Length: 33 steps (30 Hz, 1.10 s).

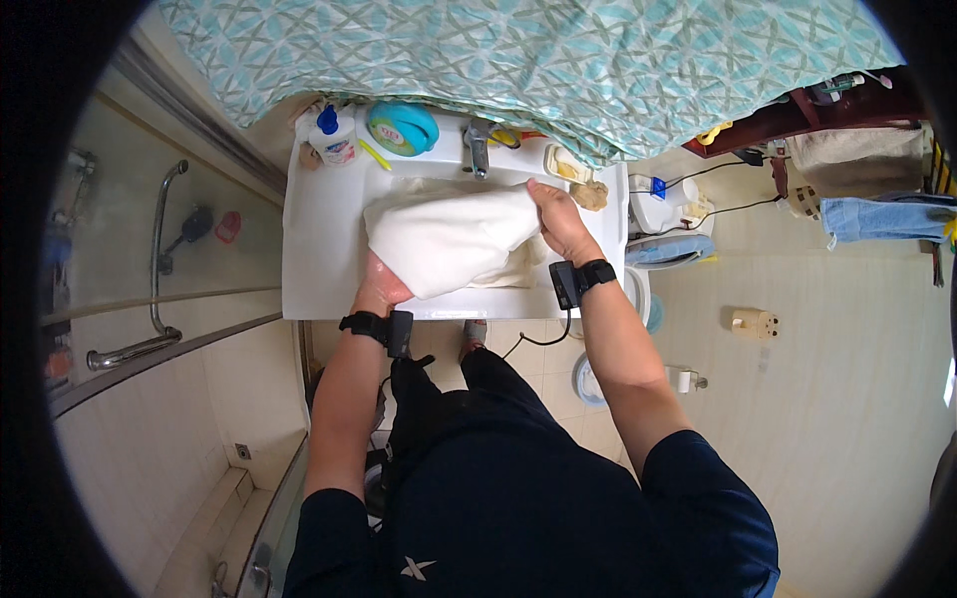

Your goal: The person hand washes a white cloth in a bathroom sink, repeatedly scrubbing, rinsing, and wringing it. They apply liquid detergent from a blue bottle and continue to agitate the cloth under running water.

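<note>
A white cloth [452,235] is spread between my hands over the basin of a white washbasin [321,247]. At its upper right corner, my right hand [559,217] pinches the fabric between thumb and fingers. My left hand [385,282] is at the lower left of the cloth, its fingers hidden beneath the fabric; its visible skin looks wet. More pale fabric [516,273] lies lower in the basin, under the raised part. Behind the cloth stands a chrome faucet [476,149].
Along the back rim are a white pump bottle [334,138], a teal detergent container [404,128], a yellow-green brush [374,155], a soap dish [567,164] and a tan sponge [589,196]. A patterned curtain [523,67] hangs behind. A glass shower door [119,247] is at left.
</note>
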Motion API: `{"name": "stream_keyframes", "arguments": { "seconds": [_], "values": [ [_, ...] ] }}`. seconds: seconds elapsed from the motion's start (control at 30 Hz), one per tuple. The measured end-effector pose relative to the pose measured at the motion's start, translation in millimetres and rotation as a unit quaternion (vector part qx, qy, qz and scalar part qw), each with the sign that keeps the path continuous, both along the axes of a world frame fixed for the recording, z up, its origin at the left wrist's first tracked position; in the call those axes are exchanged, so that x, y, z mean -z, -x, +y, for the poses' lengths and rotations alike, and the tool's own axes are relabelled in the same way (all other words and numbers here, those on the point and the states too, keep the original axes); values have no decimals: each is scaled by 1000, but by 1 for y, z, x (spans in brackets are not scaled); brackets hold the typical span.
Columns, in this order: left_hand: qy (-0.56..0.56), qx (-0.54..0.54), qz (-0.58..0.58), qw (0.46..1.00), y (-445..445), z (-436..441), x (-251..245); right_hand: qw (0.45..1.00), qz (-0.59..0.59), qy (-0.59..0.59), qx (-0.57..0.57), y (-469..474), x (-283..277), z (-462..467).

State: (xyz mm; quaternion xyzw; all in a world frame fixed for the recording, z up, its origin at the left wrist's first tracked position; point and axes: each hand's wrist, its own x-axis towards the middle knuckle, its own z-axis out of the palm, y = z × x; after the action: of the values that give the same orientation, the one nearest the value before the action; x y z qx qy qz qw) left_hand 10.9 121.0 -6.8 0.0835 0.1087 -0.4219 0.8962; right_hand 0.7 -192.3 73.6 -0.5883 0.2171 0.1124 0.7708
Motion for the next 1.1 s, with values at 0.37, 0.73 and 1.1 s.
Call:
{"name": "stream_keyframes", "arguments": {
  "seconds": [0.37, 0.73, 1.1],
  "values": [
    [-293, -6, -117, 949, 21, 17, 8, 984, -81, 156, -13, 23, 27, 26],
    [-508, -18, -159, 846, 17, 17, 56, 985, 92, 58, 134, 59, 51, 15],
    [-466, -51, -37, 882, 54, 6, 27, 898, 115, -402, 135, 85, 47, 12]
  ]
}}
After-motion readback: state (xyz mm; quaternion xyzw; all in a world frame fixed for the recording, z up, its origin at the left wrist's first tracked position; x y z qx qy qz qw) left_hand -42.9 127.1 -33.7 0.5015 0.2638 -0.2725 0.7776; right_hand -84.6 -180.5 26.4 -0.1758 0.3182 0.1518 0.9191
